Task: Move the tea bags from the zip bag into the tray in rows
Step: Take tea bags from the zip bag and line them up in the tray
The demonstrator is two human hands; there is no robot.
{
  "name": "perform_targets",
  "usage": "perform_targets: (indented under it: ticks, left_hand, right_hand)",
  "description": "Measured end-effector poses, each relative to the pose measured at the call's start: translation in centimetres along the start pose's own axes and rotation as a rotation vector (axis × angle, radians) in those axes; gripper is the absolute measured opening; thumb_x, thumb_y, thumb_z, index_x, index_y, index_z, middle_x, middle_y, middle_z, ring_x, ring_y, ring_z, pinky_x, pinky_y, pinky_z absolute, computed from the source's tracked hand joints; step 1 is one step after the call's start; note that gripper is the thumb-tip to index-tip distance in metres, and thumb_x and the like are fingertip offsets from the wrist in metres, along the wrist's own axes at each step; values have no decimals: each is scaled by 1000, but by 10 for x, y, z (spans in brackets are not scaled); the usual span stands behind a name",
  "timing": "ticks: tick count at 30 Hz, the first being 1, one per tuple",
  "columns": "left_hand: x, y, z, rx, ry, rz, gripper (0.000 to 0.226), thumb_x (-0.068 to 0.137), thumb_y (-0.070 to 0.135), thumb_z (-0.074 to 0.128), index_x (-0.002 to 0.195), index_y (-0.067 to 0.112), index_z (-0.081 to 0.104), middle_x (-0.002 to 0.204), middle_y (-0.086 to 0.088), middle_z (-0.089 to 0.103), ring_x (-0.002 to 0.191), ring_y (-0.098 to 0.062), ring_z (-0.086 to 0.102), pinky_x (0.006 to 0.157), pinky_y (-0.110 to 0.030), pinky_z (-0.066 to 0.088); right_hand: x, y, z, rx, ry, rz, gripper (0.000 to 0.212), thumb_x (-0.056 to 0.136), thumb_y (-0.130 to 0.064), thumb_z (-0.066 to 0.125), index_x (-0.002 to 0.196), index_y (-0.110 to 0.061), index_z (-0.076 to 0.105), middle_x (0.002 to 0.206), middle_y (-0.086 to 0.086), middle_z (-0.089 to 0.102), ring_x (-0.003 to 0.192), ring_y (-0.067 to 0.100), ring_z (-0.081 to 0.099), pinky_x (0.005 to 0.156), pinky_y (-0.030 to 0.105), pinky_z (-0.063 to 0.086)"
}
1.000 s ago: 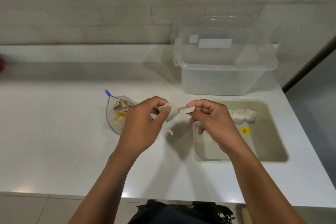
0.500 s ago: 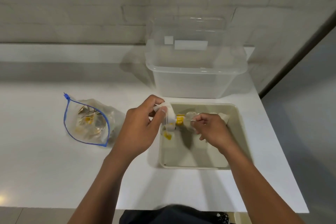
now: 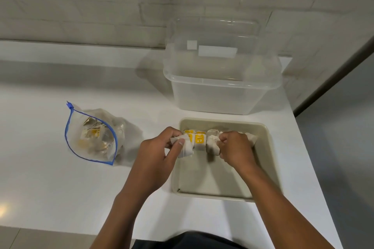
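Where the tray [image 3: 269, 159] meets the counter [image 3: 40, 168], a row of pale tea bags [image 3: 199, 141], some with yellow tags, lies along its far side. Your left hand [image 3: 155, 159] pinches one bag [image 3: 185, 146] between thumb and curled fingers at the row's left end. Your right hand [image 3: 235, 150], fingers curled, grips a bag further right. More bags fill the blue-edged zip bag [image 3: 91, 137], well left of the tray.

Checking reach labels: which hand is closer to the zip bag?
Left. The left hand is at the tray's left edge holding a tea bag, apart from the zip bag. The right hand is farther right, inside the tray on the row.
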State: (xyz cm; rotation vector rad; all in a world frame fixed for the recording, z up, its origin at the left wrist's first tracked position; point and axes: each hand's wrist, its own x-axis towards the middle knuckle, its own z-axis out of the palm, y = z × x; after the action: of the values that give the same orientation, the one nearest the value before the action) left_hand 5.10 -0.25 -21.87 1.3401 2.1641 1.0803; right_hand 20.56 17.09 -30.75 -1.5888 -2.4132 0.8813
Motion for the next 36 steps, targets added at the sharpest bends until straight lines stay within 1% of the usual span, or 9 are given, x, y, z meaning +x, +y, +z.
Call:
perform_targets:
  ticks: [3,7,12,15,17,20,28,32,36]
  left_hand:
    - [1,0,1,7,-4,-2,4,98,22,61,98,24,65,71,27,62,57,14,53,57,-6,36]
    - [1,3,4,-4,-17,-1,4,98,21,61,97,22,65,75,36,60,54,15,52,57,-6,36]
    - [4,4,8,2,-24,1,5,97,21,62,97,22,67,71,27,61,53,15,52,60,-6,37]
    - [6,3,10,10,-28,2,5,96,22,63,96,23,67,73,26,62,54,14,52,60,-6,37]
    - [7,0,12,22,-32,6,4,96,24,63,95,26,67,73,25,62,60,11,55,60,-6,37]
    - [9,-4,15,33,-35,2,4,96,28,62,94,30,65,75,18,65,74,1,62,59,-8,38]
    - [12,-9,21,36,-44,11,3,96,31,61,94,32,64,79,22,66,83,1,64,64,-11,43]
    - [15,-11,23,53,-47,25,3,96,33,61,96,33,64,80,18,67,80,-5,64,63,-17,46]
    - [22,-7,26,87,-58,71,4,96,35,60,98,33,64,76,14,67,74,-8,64,64,-21,47]
  right_hand:
    - [-1,0,2,-39,7,-6,47,91,-27,60,50,-23,39,70,9,67,70,31,69,66,39,56]
    - [-2,-2,2,-113,34,-34,45,94,-30,56,54,-24,36,76,6,68,74,30,68,68,34,54]
    - [0,-7,0,-110,36,-8,34,94,-35,57,63,-21,48,72,10,70,74,31,68,70,35,53]
    - [0,-5,0,-102,38,-6,43,93,-36,58,58,-22,39,71,11,69,73,32,68,71,36,52]
    - [0,-2,-1,-89,30,4,45,92,-34,60,55,-24,38,69,10,68,72,31,69,75,36,53]
    - [-1,0,-1,-71,-1,14,34,90,-27,61,59,-24,48,71,8,70,72,29,70,84,36,50]
    - [0,-2,3,-23,-15,39,19,83,-22,55,68,-16,65,66,8,68,71,29,69,82,37,52]
    - [-4,-2,-3,10,-6,14,26,83,-16,54,57,-15,54,59,6,64,64,27,68,80,37,51]
    - [-14,-3,-16,93,-12,19,24,83,-11,55,60,-14,62,58,2,64,59,22,68,64,39,55]
